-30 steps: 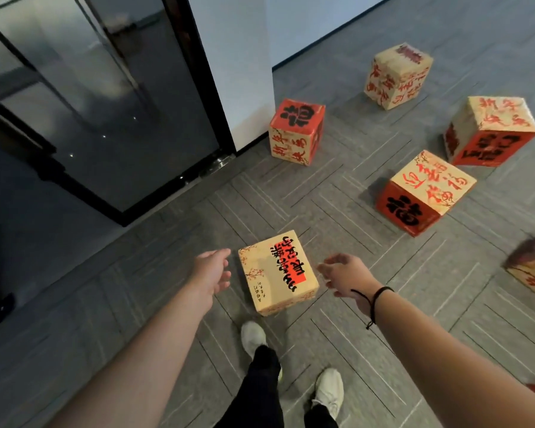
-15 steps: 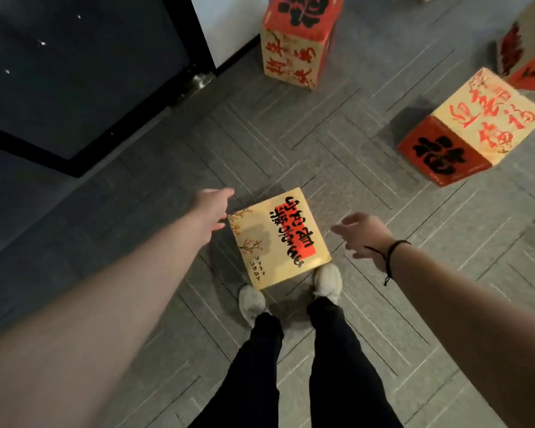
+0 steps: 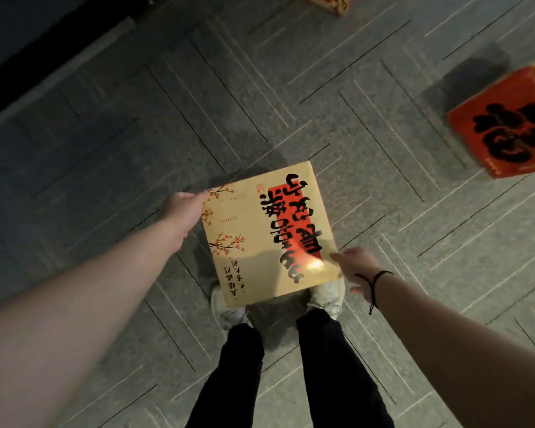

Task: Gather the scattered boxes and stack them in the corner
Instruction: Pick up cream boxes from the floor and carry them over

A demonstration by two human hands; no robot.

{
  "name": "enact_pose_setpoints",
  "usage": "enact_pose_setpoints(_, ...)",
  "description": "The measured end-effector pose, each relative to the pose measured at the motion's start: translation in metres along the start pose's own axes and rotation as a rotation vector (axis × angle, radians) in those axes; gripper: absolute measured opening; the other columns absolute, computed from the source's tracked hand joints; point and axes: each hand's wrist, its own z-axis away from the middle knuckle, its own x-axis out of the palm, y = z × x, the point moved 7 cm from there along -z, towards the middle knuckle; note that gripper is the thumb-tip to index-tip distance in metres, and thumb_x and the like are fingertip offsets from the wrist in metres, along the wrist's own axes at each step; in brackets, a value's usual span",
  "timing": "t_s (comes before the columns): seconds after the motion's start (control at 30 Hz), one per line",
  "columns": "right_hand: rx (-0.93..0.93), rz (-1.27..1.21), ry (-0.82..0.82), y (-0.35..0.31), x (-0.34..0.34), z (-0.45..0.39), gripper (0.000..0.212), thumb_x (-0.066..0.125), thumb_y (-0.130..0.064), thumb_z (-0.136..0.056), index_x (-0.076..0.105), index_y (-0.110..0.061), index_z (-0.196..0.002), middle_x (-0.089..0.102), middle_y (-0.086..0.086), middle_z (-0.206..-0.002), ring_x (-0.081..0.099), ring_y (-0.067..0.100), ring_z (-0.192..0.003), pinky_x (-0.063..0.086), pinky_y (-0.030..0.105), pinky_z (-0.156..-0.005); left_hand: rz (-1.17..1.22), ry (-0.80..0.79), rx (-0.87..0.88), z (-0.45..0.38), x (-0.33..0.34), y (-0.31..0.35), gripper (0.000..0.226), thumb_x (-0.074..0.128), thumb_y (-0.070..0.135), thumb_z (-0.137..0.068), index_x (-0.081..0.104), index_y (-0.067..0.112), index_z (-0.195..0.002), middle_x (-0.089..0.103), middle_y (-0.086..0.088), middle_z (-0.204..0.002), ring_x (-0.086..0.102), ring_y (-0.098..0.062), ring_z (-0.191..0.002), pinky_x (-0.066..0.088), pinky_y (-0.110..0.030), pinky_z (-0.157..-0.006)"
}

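Box [image 3: 269, 234] between both palms, left hand [image 3: 183, 211], right hand [image 3: 354, 267]

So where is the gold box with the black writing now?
In the head view the gold box is at the centre, just in front of the white shoes, between the left hand and the right hand, both at its sides.

The tan box [image 3: 269, 233] shows large black brush characters over a red panel on its top face, upside down to the camera (too stylised here to read surely). Small print beside them is illegible. The red box [image 3: 504, 125] bears a black 福, also inverted.
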Motion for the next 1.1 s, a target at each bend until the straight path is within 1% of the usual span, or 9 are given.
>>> enact_pose_setpoints(0.1,0.009,-0.087,-0.037,0.003,0.018,-0.030,0.035,0.071,-0.044,-0.086,0.065,-0.016,-0.107,0.059,0.003,-0.087,0.053,0.024,-0.086,0.048,0.041,-0.078,0.003,-0.022,-0.012,-0.037,0.018,-0.015,0.023,0.055,0.044,-0.104,0.060,0.021,-0.105,0.058,0.006,-0.095,0.052,-0.022,-0.106,0.042,-0.037,-0.083)
enact_pose_setpoints(0.23,0.019,-0.189,-0.063,-0.004,0.031,-0.052,0.034,0.069,-0.043,-0.092,0.058,-0.022,-0.116,0.065,0.002,-0.103,0.058,0.027,-0.106,0.047,0.054,-0.093,0.040,-0.046,-0.026,-0.073,0.036,-0.021,0.073,0.059,0.057,-0.097,0.032,0.027,-0.158,0.053,-0.006,-0.148,0.054,-0.028,-0.127,0.046,-0.040,-0.081)
enact_pose_setpoints(0.33,0.069,-0.269,-0.056,-0.007,0.034,-0.065,0.040,0.071,-0.044,-0.092,0.057,-0.025,-0.124,0.066,0.004,-0.117,0.059,0.028,-0.108,0.049,0.050,-0.093,0.075,-0.092,-0.053,-0.085,0.050,-0.020,0.074,0.059,0.058,-0.094,0.034,0.029,-0.157,0.062,-0.005,-0.137,0.064,-0.024,-0.109,0.042,-0.032,-0.062)
enact_pose_setpoints(0.47,0.028,-0.318,0.010,-0.018,0.028,-0.072,0.031,0.072,-0.044,-0.092,0.062,-0.025,-0.115,0.069,0.000,-0.100,0.065,0.020,-0.089,0.051,0.040,-0.086,0.110,-0.089,-0.096,-0.088,0.053,-0.017,0.077,0.061,0.061,-0.076,0.048,0.026,-0.143,0.070,-0.006,-0.118,0.072,-0.026,-0.094,0.053,-0.034,-0.063)
enact_pose_setpoints(0.6,-0.068,-0.296,0.044,-0.047,0.018,-0.059,0.029,0.073,-0.043,-0.091,0.067,-0.021,-0.109,0.070,0.001,-0.096,0.068,0.018,-0.082,0.057,0.032,-0.075,0.135,0.034,-0.076,-0.086,0.029,-0.003,0.059,0.062,0.055,-0.081,0.051,0.023,-0.128,0.067,-0.009,-0.117,0.072,-0.030,-0.094,0.062,-0.050,-0.079)
enact_pose_setpoints(0.7,-0.178,-0.256,0.124,-0.079,0.004,-0.040,0.040,0.075,-0.050,-0.085,0.071,-0.023,-0.114,0.071,-0.003,-0.094,0.071,0.020,-0.087,0.061,0.039,-0.088,0.142,0.123,-0.071,-0.075,-0.001,0.007,0.049,0.061,0.055,-0.083,0.051,0.022,-0.118,0.066,-0.011,-0.116,0.073,-0.032,-0.091,0.064,-0.054,-0.077)
enact_pose_setpoints(0.83,-0.291,-0.262,0.178,-0.125,-0.014,0.002,0.051,0.076,-0.059,-0.077,0.068,-0.028,-0.117,0.074,-0.003,-0.102,0.073,0.021,-0.092,0.062,0.043,-0.086,0.137,0.217,-0.097,-0.045,-0.043,0.012,0.055,0.060,0.057,-0.087,0.051,0.017,-0.123,0.062,-0.016,-0.119,0.072,-0.033,-0.090,0.065,-0.052,-0.070)
enact_pose_setpoints(0.97,-0.438,-0.118,0.289,-0.178,-0.040,0.062,0.059,0.066,-0.081,-0.054,0.068,-0.036,-0.092,0.074,-0.010,-0.096,0.071,0.023,-0.098,0.056,0.050,-0.097,0.233,0.194,-0.186,-0.008,-0.081,0.011,0.056,0.057,0.060,-0.096,0.050,0.015,-0.128,0.067,-0.017,-0.109,0.072,-0.032,-0.082,0.063,-0.046,-0.058)
enact_pose_setpoints(1.1,-0.609,0.091,0.392,-0.245,-0.067,0.161,0.080,0.058,-0.086,-0.062,0.066,-0.035,-0.123,0.069,-0.001,-0.119,0.062,0.029,-0.116,0.046,0.051,-0.108,0.316,0.163,-0.207,0.050,-0.131,0.030,0.062,0.049,0.070,-0.096,0.053,0.017,-0.129,0.068,-0.017,-0.109,0.072,-0.034,-0.085,0.063,-0.047,-0.058)
